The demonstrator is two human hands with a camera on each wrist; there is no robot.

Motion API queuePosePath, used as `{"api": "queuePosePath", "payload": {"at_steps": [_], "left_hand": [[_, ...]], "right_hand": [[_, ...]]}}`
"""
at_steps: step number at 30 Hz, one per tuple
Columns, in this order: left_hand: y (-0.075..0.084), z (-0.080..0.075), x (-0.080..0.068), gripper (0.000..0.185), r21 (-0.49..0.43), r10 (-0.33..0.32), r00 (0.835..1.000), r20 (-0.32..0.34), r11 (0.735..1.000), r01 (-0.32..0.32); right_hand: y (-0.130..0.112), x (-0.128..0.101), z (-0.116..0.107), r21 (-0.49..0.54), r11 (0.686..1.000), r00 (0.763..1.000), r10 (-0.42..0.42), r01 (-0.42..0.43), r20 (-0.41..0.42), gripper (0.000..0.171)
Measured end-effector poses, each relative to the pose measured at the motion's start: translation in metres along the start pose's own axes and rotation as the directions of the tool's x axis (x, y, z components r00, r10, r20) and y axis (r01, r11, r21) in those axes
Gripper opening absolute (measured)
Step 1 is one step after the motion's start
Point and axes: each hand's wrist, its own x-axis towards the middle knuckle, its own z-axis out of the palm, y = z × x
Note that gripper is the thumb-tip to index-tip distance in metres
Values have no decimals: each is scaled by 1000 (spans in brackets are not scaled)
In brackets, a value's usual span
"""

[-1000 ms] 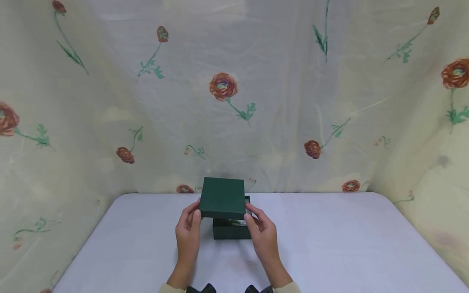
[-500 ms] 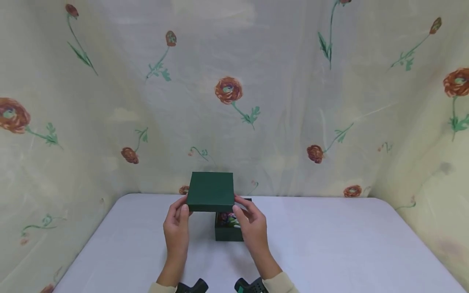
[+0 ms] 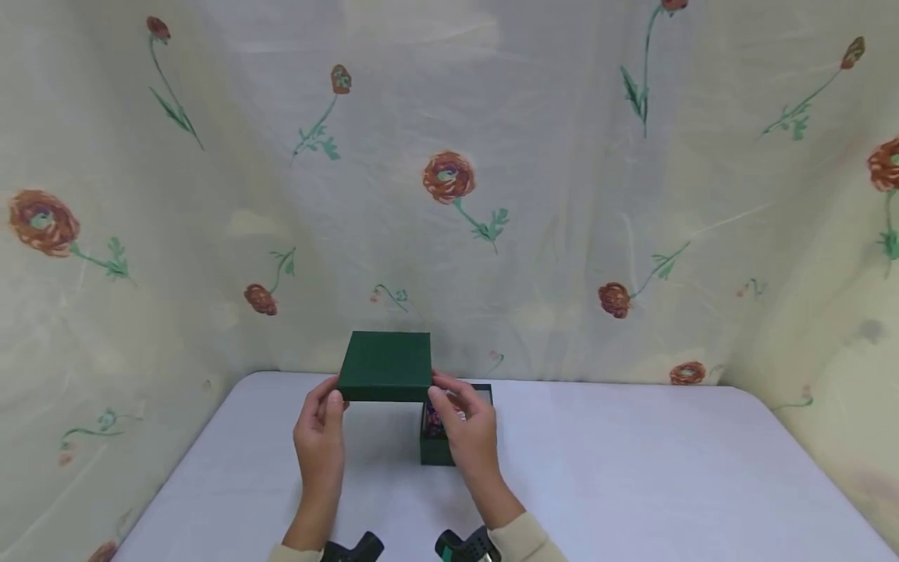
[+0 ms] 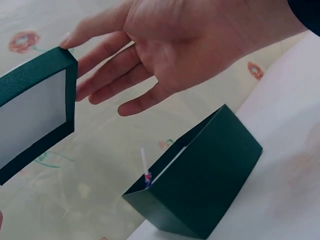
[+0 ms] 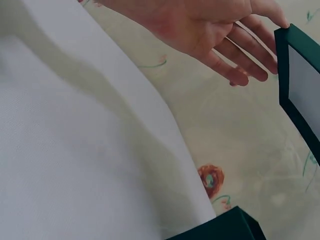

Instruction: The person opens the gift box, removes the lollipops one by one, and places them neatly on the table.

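Both hands carry the dark green lid (image 3: 385,364) level above the table (image 3: 632,468) — the left hand (image 3: 319,441) and right hand (image 3: 469,437) pinching opposite edges with fingertips, so it stays flat. The open box (image 3: 449,437) sits just right — uncovered.

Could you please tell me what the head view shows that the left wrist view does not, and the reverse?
Only the head view shows both hands, the left hand and right hand, holding the dark green square cardboard lid by its sides over the white table.

Only the left wrist view shows the lid's white underside and a thin white stick rising from the box.

Both show the open dark green cardboard box.
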Motion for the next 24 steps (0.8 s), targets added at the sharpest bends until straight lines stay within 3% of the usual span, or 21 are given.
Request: {"api": "queuePosePath", "payload": {"at_steps": [4,8,16,24], "left_hand": [[-4,-3,3,34,52,38,999,-30,998,-36],[-4,-5,5,37,40,83,997,-6,996,-83],[-4,-7,4,46,32,3,998,59,999,-5],[-7,-9,6,47,42,-38,998,58,998,36]], "right_hand": [[11,3,5,20,1000,999,-18,18,30,30],[13,3,9,17,999,999,-32,31,44,35],[9,1,11,25,999,989,34,-38,142,41],[-17,-7,15,44,997,979,46,-56,200,43]]}}
